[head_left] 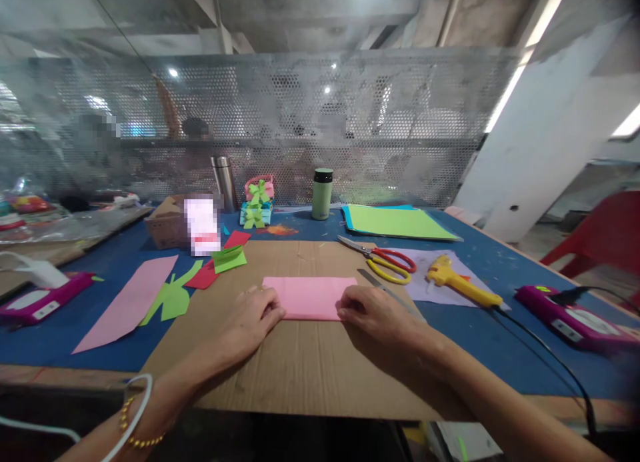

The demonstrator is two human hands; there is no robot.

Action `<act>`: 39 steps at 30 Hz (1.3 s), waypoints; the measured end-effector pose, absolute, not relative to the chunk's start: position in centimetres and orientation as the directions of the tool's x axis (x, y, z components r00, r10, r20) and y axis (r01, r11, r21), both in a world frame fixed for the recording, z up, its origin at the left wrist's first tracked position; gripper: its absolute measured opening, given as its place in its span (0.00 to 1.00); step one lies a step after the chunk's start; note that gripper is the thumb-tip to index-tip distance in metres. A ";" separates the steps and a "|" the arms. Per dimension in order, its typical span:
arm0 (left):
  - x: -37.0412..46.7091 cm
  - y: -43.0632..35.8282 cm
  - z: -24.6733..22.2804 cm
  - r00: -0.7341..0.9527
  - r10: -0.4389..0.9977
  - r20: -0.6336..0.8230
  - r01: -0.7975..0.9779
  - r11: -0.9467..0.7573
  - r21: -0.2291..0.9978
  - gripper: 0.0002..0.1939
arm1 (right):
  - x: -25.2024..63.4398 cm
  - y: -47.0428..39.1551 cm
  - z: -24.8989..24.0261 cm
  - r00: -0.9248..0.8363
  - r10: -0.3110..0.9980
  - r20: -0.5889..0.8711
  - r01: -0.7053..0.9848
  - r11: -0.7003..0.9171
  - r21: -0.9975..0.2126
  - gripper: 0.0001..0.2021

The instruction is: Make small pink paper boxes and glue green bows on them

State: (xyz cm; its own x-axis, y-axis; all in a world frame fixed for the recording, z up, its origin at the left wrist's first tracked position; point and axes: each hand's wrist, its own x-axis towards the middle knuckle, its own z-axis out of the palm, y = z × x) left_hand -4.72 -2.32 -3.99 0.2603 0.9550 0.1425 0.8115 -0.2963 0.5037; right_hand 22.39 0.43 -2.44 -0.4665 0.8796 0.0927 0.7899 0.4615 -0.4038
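A folded sheet of pink paper (310, 298) lies on the brown cardboard (300, 375) in front of me. At its left end, my left hand (257, 312) pinches the near corner with curled fingers. The opposite end is gripped by my right hand (370, 309), its thumb and fingers closed at the edge. Just beyond my right hand rest scissors (385, 259) with red and yellow handles. A thin metal ruler (387, 290) lies partly hidden behind that hand.
A yellow glue gun (463, 283) sits on lilac paper at right, its cord running toward me. Pink (131, 302) and green paper cutouts (175, 297) lie left. Behind stand a phone (201, 225), a steel flask (224, 182), small paper bags (256, 205), a green cup (323, 194) and stacked sheets (400, 222).
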 end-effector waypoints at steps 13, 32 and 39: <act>-3.7 -2.3 -4.0 0.199 0.972 0.128 0.896 -0.233 0.378 0.10 | 21.6 -0.2 -2.6 -0.459 0.866 0.196 0.819 0.499 -0.285 0.09; -3.1 -3.2 -3.3 0.312 0.909 0.275 0.924 -0.357 0.133 0.05 | 21.5 -0.8 -2.7 -0.432 0.873 0.224 0.828 0.483 -0.284 0.05; -1.6 -4.0 -3.3 0.620 0.745 0.248 0.783 -0.564 -0.264 0.11 | 21.9 -0.5 -3.2 -0.423 0.877 0.228 0.826 0.477 -0.299 0.04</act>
State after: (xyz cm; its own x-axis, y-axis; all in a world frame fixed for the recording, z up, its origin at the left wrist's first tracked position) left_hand -1.59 -4.00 -3.34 0.6195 0.7449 0.2477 0.7829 -0.5635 -0.2635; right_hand 21.94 -0.48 -3.20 -0.4234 0.8766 0.2285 0.8263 0.4771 -0.2993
